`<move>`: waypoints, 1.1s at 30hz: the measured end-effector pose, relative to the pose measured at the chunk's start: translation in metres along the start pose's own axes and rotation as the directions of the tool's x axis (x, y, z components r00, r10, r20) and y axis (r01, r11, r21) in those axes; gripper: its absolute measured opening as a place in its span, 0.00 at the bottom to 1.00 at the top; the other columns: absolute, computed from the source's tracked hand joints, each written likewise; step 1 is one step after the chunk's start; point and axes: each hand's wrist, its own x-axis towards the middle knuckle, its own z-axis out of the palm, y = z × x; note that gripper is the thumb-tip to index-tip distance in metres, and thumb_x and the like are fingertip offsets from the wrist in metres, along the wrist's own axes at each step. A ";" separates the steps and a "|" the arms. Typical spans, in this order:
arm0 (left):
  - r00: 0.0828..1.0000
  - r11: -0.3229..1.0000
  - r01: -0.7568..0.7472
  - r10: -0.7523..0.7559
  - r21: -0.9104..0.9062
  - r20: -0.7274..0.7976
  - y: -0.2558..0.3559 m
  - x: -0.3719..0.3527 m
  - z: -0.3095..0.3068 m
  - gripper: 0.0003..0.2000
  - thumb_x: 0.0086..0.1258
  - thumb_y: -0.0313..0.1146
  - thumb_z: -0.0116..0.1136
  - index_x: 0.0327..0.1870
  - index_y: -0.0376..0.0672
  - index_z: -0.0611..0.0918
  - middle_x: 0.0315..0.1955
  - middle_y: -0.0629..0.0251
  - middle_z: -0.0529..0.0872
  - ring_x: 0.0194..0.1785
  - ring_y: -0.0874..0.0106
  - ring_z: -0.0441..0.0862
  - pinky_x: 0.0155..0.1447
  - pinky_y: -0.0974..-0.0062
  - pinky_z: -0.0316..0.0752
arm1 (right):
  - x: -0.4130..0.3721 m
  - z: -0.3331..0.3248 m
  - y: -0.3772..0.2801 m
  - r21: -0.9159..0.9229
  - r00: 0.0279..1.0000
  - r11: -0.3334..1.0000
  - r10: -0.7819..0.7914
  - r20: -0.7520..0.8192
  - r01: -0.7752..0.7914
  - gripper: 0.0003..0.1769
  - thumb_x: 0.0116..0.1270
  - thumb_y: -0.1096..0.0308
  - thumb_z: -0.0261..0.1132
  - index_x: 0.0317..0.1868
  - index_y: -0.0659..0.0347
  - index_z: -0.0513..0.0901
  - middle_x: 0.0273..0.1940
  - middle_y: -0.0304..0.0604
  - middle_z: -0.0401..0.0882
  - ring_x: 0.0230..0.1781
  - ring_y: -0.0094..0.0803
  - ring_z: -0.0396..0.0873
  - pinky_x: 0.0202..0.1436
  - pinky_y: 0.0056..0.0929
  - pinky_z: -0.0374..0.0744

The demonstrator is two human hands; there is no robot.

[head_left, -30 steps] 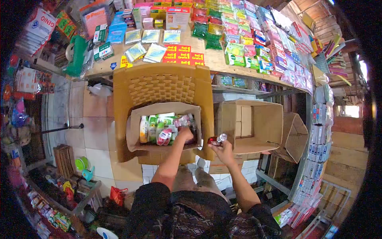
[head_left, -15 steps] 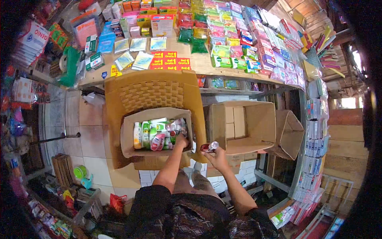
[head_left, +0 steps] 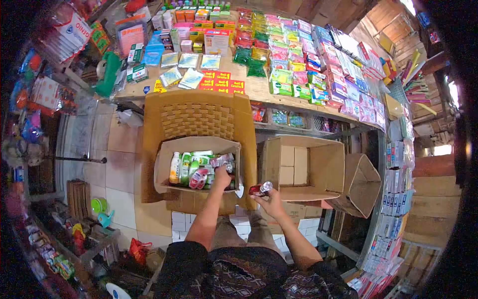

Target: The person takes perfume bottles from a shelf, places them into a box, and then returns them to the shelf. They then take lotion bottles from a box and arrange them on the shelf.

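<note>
My right hand is closed around a small dark red bottle with a shiny silver cap, held in front of the gap between two cartons. Inside the left cardboard box, my left hand is curled down among packed bottles at the right end. A silvery cap shows beside its fingers, but what it grips is hidden. Next to it in the box lie a pink bottle, several green-and-white bottles and a white-and-orange bottle.
The box rests on a brown chair with a woven back. To the right stand an open carton and a smaller carton. Behind is a wooden counter carrying soaps, sachets and boxed goods. Shelves of packets line both sides.
My left hand has shifted slightly left and up within the box. My right hand still holds the red bottle, a little lower. The whole view has turned slightly.
</note>
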 end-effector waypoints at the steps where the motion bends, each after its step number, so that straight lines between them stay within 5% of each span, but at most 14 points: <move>1: 0.996 0.994 -0.056 0.049 -0.090 -0.069 0.007 -0.009 -0.012 0.27 0.52 0.30 0.74 0.55 0.34 0.79 0.43 0.41 0.85 0.50 0.47 0.83 0.54 0.59 0.78 | 0.000 -0.004 0.004 0.015 1.000 1.000 -0.007 0.012 0.007 0.14 0.58 0.70 0.77 0.44 0.64 0.86 0.39 0.40 0.88 0.40 0.24 0.83 0.49 0.29 0.79; 2: 0.971 0.983 -0.162 0.142 -0.089 -0.193 0.014 -0.020 -0.023 0.29 0.51 0.29 0.76 0.56 0.34 0.78 0.42 0.44 0.86 0.47 0.52 0.86 0.51 0.62 0.80 | 0.000 -0.008 0.007 0.061 1.000 0.998 0.005 0.031 -0.007 0.15 0.58 0.69 0.77 0.44 0.64 0.86 0.39 0.40 0.88 0.40 0.24 0.83 0.49 0.29 0.79; 7: 0.960 0.908 -0.258 0.202 -0.329 -0.195 0.114 -0.119 -0.114 0.23 0.57 0.22 0.71 0.54 0.34 0.78 0.40 0.57 0.88 0.45 0.68 0.88 0.48 0.71 0.81 | 0.002 -0.043 -0.008 0.069 0.971 0.996 -0.065 0.229 0.050 0.17 0.59 0.67 0.77 0.45 0.64 0.85 0.39 0.39 0.86 0.41 0.24 0.81 0.50 0.30 0.80; 9: 0.955 0.832 -0.289 0.217 -0.473 -0.202 0.135 -0.157 -0.126 0.23 0.58 0.21 0.70 0.55 0.35 0.77 0.40 0.59 0.88 0.45 0.71 0.87 0.48 0.73 0.81 | 0.006 -0.055 -0.013 0.186 0.915 0.976 -0.178 0.361 0.116 0.24 0.60 0.66 0.77 0.54 0.64 0.81 0.41 0.37 0.85 0.43 0.23 0.80 0.52 0.29 0.78; 11: 0.935 0.795 -0.354 0.299 -0.493 -0.190 0.169 -0.206 -0.139 0.23 0.59 0.20 0.68 0.57 0.35 0.76 0.43 0.63 0.86 0.46 0.74 0.85 0.52 0.75 0.81 | -0.004 -0.076 -0.068 0.239 0.844 0.963 -0.232 0.483 0.128 0.29 0.60 0.66 0.76 0.60 0.64 0.78 0.42 0.36 0.85 0.44 0.23 0.79 0.54 0.28 0.77; 12: 0.920 0.808 -0.392 0.353 -0.440 -0.171 0.177 -0.227 -0.142 0.23 0.60 0.19 0.68 0.57 0.36 0.76 0.44 0.63 0.86 0.47 0.75 0.85 0.53 0.75 0.81 | -0.006 -0.079 -0.065 0.329 0.802 0.944 -0.203 0.562 0.009 0.37 0.60 0.67 0.76 0.68 0.62 0.71 0.44 0.34 0.84 0.46 0.21 0.78 0.57 0.27 0.76; 13: 0.904 0.818 -0.425 0.402 -0.387 -0.144 0.191 -0.252 -0.146 0.23 0.60 0.19 0.68 0.58 0.36 0.76 0.45 0.63 0.86 0.47 0.75 0.84 0.55 0.75 0.80 | -0.014 -0.086 -0.085 0.337 0.754 0.941 -0.236 0.613 0.021 0.38 0.60 0.68 0.76 0.69 0.62 0.70 0.45 0.35 0.84 0.47 0.21 0.78 0.58 0.27 0.75; 14: 0.926 0.767 -0.356 0.367 -0.534 -0.090 0.207 -0.279 -0.148 0.25 0.61 0.19 0.68 0.59 0.37 0.75 0.47 0.67 0.84 0.49 0.75 0.82 0.58 0.75 0.79 | -0.024 -0.097 -0.106 0.344 0.701 0.938 -0.267 0.661 0.032 0.39 0.60 0.69 0.76 0.70 0.62 0.69 0.46 0.35 0.83 0.48 0.21 0.78 0.59 0.28 0.75; 18: 0.868 0.788 -0.491 0.479 -0.371 -0.132 0.248 -0.361 -0.147 0.26 0.60 0.19 0.70 0.60 0.38 0.75 0.51 0.67 0.82 0.53 0.76 0.81 0.59 0.75 0.80 | -0.062 -0.128 -0.148 0.385 0.469 0.922 -0.355 0.809 0.033 0.41 0.56 0.73 0.77 0.69 0.62 0.68 0.55 0.36 0.80 0.53 0.23 0.77 0.62 0.28 0.73; 24: 0.874 0.757 -0.481 0.450 -0.442 -0.180 0.287 -0.457 -0.137 0.27 0.60 0.19 0.70 0.61 0.40 0.75 0.50 0.67 0.82 0.53 0.77 0.81 0.58 0.75 0.80 | -0.120 -0.149 -0.187 0.421 0.260 0.901 -0.433 0.863 0.105 0.25 0.53 0.76 0.78 0.52 0.63 0.82 0.59 0.39 0.75 0.55 0.25 0.76 0.61 0.28 0.74; 28: 0.825 0.723 -0.563 0.464 -0.401 -0.321 0.306 -0.511 -0.120 0.26 0.60 0.19 0.70 0.61 0.38 0.75 0.49 0.67 0.83 0.52 0.76 0.82 0.55 0.75 0.80 | -0.167 -0.154 -0.200 0.522 0.344 0.853 -0.497 0.797 0.022 0.26 0.46 0.76 0.81 0.48 0.64 0.85 0.52 0.42 0.83 0.62 0.33 0.74 0.70 0.38 0.66; 30: 0.835 0.738 -0.535 0.385 -0.412 -0.394 0.310 -0.543 -0.109 0.30 0.59 0.18 0.70 0.65 0.36 0.73 0.52 0.65 0.82 0.53 0.74 0.82 0.56 0.74 0.80 | -0.184 -0.154 -0.202 0.578 0.281 0.802 -0.596 0.752 0.152 0.26 0.48 0.76 0.80 0.50 0.64 0.84 0.61 0.43 0.73 0.61 0.32 0.73 0.68 0.35 0.68; 33: 0.706 0.659 -0.672 0.433 -0.337 -0.561 0.299 -0.580 -0.083 0.35 0.59 0.18 0.70 0.69 0.35 0.68 0.55 0.63 0.81 0.58 0.73 0.80 0.59 0.72 0.77 | -0.223 -0.149 -0.212 0.693 0.203 0.658 -0.752 0.627 0.295 0.24 0.49 0.73 0.81 0.48 0.64 0.84 0.67 0.47 0.63 0.65 0.39 0.68 0.69 0.36 0.67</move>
